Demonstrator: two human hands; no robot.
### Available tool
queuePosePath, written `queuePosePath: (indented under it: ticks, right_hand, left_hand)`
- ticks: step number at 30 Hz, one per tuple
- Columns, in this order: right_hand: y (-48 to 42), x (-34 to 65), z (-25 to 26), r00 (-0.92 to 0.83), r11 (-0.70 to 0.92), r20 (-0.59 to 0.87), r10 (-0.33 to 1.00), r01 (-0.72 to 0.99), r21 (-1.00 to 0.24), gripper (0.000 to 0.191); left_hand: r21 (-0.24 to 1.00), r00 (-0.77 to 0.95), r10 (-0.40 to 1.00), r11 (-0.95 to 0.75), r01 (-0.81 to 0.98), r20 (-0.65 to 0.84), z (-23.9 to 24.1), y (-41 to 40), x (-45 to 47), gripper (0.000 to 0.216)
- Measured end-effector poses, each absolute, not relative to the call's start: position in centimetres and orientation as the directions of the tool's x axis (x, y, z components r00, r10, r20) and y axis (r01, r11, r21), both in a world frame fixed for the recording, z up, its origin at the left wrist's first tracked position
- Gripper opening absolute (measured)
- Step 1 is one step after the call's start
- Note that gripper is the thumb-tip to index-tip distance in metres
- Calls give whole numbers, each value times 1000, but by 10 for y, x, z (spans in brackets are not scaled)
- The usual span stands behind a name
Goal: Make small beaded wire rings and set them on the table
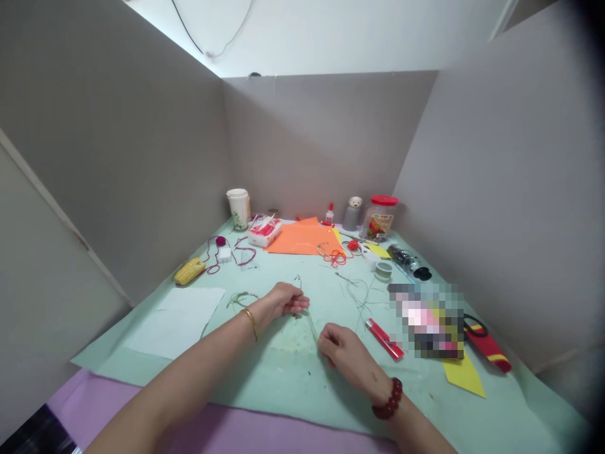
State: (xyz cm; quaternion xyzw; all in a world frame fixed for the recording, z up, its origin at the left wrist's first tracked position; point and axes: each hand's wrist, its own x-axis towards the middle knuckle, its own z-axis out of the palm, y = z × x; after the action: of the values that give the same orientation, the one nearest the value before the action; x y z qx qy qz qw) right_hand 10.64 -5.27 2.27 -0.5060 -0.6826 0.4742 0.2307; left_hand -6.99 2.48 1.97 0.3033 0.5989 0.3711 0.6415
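Note:
A thin green cord [311,323] runs between my two hands above the middle of the pale green sheet. My left hand [287,299], with a gold bracelet at the wrist, pinches one part of it between thumb and forefinger; the other fingers are half stretched. Small dark bits [297,278] show just beyond its fingertips, too fine to make out. Lower and to the right, my right hand [341,345] is closed on the cord's near part; a dark red bead bracelet circles that wrist. A loose bundle of green cord [242,299] lies left of my left hand.
More green cord [358,292] lies right of centre, near a cord spool [383,271]. A red box cutter [385,339] rests by my right hand. White paper [182,318] and a corn cob [190,271] are left; orange sheets [300,239] and a jar [378,221] stand farther back.

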Motion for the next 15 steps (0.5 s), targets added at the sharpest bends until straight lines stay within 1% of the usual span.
queuePosePath:
  ticks: [6, 10, 15]
  right_hand:
    - [-54, 104, 22, -383, 105, -122, 916, 520, -848, 15]
    - [-56, 102, 21, -380, 161, -73, 922, 548, -821, 16]
    - [-58, 101, 25, -375, 164, -86, 923, 585, -795, 16]
  left_hand:
    - [834, -17, 838, 541, -112, -546, 20, 28, -68, 11]
    - [829, 5, 837, 543, -132, -547, 19, 30, -68, 11]
    - [824, 58, 840, 540, -170, -539, 18, 29, -71, 7]
